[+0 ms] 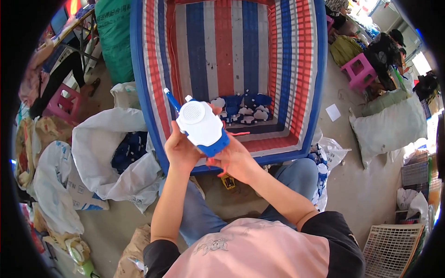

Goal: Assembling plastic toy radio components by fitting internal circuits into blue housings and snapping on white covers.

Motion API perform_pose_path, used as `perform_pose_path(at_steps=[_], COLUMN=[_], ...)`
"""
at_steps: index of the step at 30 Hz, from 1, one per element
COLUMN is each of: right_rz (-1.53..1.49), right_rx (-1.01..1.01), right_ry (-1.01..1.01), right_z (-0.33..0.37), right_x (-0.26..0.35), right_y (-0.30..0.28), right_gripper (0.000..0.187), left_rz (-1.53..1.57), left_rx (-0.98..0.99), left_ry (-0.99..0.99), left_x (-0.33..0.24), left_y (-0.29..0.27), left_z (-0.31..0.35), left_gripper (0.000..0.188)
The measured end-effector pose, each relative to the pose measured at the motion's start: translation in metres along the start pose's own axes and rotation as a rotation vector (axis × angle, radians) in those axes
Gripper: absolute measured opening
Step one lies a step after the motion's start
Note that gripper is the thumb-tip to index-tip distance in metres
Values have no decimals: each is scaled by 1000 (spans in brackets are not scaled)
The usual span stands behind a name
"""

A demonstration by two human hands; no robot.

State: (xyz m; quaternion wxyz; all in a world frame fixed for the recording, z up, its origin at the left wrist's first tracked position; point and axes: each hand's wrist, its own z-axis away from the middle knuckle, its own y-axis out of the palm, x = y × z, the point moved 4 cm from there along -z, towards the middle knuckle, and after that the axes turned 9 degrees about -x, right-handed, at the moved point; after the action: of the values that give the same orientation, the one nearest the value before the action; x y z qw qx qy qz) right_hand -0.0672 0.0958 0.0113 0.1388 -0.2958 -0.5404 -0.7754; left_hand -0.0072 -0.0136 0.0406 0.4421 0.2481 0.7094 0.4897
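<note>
Both my hands hold a white and blue toy walkie-talkie [204, 129] above the near edge of a large blue basket [136, 60]. A round dotted speaker grille faces up, and a blue antenna with a white tip points to the far left. My left hand [180, 149] grips its left side, with fingers partly hidden behind it. At the lower right end, my right hand [237, 160] closes round the blue edge. Red cord [238, 134] hangs out beside the toy and under my right hand. Several blue and white pieces [245, 109] lie inside the basket on its striped lining.
A white sack [90, 139] with blue parts stands open to the left, near a green sack [113, 41]. Between my legs lies a yellow object [228, 181]. On the right are a stuffed pale sack [389, 127] and a pink stool [359, 72] beside a seated person.
</note>
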Motion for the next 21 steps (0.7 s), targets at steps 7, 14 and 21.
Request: perform_pose_path(at_steps=[7, 14, 21], right_rz=[825, 1253, 1367], right_rx=[-128, -142, -5], right_ry=[-656, -858, -868], right_z=[-9, -8, 0], right_x=[39, 36, 35], right_y=[-9, 13, 26], right_gripper=[32, 49, 43], left_rz=[-173, -227, -172], left_rx=[-254, -457, -499], left_ry=[-54, -63, -108], left_x=[-1, 5, 4], left_y=[-24, -34, -34], left_z=[-5, -6, -2], left_gripper=[69, 47, 43])
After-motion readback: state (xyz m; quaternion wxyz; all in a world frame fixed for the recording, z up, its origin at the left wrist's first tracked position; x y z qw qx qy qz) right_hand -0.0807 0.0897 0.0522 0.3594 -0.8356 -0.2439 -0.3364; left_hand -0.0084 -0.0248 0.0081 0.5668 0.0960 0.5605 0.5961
